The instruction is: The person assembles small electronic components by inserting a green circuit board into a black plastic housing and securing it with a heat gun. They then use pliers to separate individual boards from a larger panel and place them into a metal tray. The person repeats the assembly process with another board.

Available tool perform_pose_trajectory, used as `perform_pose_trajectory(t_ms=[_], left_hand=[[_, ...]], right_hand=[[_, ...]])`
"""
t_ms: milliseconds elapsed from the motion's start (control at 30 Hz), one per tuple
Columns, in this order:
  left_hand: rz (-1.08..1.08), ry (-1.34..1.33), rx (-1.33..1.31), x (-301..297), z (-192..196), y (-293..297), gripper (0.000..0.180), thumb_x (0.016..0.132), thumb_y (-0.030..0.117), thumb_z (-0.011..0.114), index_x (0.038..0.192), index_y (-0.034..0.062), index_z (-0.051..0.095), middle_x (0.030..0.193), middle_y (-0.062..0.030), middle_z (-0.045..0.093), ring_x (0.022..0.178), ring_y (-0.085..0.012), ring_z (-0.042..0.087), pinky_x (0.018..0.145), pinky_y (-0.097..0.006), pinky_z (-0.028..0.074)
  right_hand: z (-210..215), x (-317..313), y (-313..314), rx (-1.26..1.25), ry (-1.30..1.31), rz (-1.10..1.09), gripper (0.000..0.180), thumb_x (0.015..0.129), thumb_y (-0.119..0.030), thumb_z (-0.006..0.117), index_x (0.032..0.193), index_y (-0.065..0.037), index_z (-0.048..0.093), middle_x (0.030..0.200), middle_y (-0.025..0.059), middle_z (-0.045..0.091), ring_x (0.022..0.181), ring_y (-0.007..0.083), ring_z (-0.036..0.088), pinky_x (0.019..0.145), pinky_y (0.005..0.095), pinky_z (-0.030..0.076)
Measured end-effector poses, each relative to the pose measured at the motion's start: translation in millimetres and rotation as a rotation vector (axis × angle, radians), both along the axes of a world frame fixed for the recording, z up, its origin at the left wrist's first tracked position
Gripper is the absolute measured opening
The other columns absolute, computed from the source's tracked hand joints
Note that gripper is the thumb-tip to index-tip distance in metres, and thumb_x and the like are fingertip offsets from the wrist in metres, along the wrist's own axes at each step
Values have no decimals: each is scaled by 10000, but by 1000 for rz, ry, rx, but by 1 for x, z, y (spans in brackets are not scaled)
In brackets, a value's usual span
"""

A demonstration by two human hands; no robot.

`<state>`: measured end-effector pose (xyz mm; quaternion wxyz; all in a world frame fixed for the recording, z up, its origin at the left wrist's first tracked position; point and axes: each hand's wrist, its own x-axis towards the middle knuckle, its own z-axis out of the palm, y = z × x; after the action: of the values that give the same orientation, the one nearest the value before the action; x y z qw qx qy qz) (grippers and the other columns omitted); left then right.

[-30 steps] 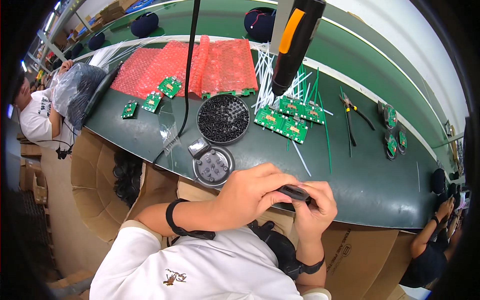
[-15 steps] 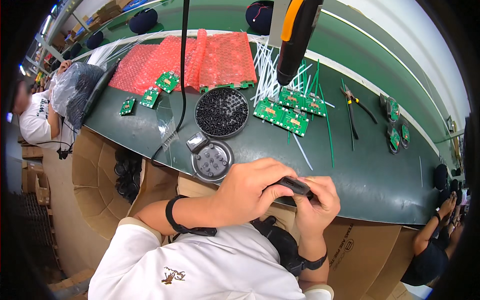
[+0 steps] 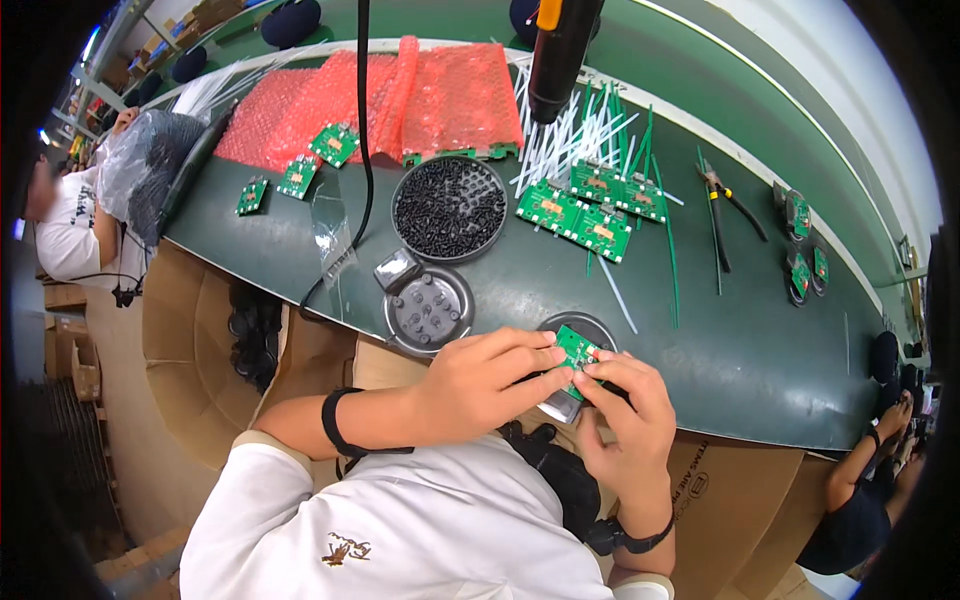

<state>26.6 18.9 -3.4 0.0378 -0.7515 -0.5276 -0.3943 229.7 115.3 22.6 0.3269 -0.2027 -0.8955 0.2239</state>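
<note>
You pinched the board (image 3: 577, 349) w/ both hands, left hand (image 3: 480, 385) & right hand (image 3: 625, 420), over the round housing (image 3: 560, 400) at bench (image 3: 740, 350) edge. Seating step, I'd say; next needed squaring it, then pressing down.

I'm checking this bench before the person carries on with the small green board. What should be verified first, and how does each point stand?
1. Small green circuit board held by both hands: ok; left hand and right hand both on it.
2. Board sits over the round black housing: ok, seating depth cannot tell.
3. Tray of black screws in front of the hands: ok, full.
4. Hanging screwdriver clear above the bench: ok.
5. Spare boards laid out: ok.
</note>
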Motion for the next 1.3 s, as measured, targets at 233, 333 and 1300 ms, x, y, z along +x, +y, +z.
perform_pose_trajectory(t_ms=[233, 333, 1300], left_hand=[[-36, 14, -123, 3, -2, -10, 509, 758, 352, 778, 1166, 53, 720, 1172, -71, 669, 1154, -275, 636, 888, -353, 606], [-55, -8, -135, 2, -2, -9, 515, 761, 355, 779, 1174, 54, 719, 1152, -64, 668, 1141, -274, 637, 930, -361, 596], [31, -18, -128, 4, 1, -3, 537, 765, 332, 801, 1203, 47, 679, 1169, -85, 657, 1108, -273, 640, 975, -382, 574]], right_hand=[[4, 7, 4, -161, -50, 51, 381, 706, 36, 776, 1076, -51, 749, 1090, 96, 696, 1030, 306, 683, 920, 441, 558], [12, -10, 8, -198, -32, -178, 339, 724, -14, 835, 1052, -44, 754, 1061, 94, 689, 945, 292, 654, 830, 392, 537], [2, -18, 46, -182, -81, -257, 287, 826, -92, 802, 1089, -8, 724, 1226, 155, 712, 1132, 349, 660, 959, 420, 527]])
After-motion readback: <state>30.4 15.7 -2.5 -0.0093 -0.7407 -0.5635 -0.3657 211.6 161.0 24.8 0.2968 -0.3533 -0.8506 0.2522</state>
